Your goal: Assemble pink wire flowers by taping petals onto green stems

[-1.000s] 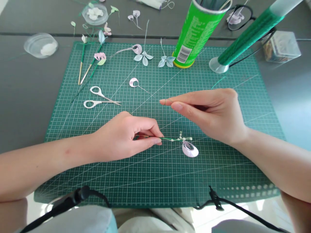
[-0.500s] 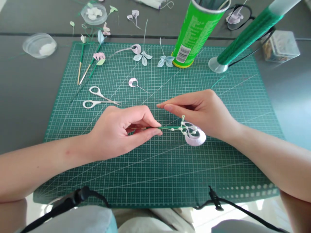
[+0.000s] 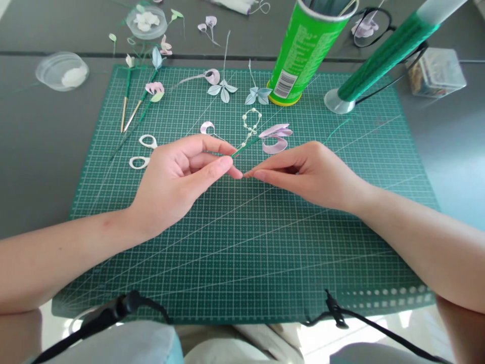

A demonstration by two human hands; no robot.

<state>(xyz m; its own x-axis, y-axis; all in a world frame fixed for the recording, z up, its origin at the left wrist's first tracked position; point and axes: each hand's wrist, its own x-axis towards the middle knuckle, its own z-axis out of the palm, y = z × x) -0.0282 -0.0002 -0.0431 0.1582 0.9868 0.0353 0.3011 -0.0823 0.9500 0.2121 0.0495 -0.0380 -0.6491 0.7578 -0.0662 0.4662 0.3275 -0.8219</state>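
Note:
Between thumb and fingers, my left hand (image 3: 182, 182) pinches the green-wrapped stem of a handmade flower (image 3: 276, 139) with lilac petals. A loop of small white beads (image 3: 252, 121) branches off the same stem, above the cutting mat (image 3: 242, 273). Thumb and forefinger pressed together, my right hand (image 3: 314, 174) has its tips close to the left fingertips, just below the stem. Whatever its pinch holds is too fine to make out. Behind that hand a thin green thread (image 3: 339, 127) shows. White-handled scissors (image 3: 139, 162) are partly covered by my left hand.
A single lilac petal (image 3: 207, 128) and blue leaf sprigs (image 3: 223, 91) lie beyond my hands. A green can (image 3: 303, 55) and a green-wrapped tube (image 3: 386, 58) stand at the back. Wrapped flower sticks (image 3: 127, 96) and clear dishes (image 3: 62, 72) are at the back left.
My left hand has lifted and turned the flower, so its petals and bead loop now point up and away. The right fingertips have come down slightly, close to the left fingers.

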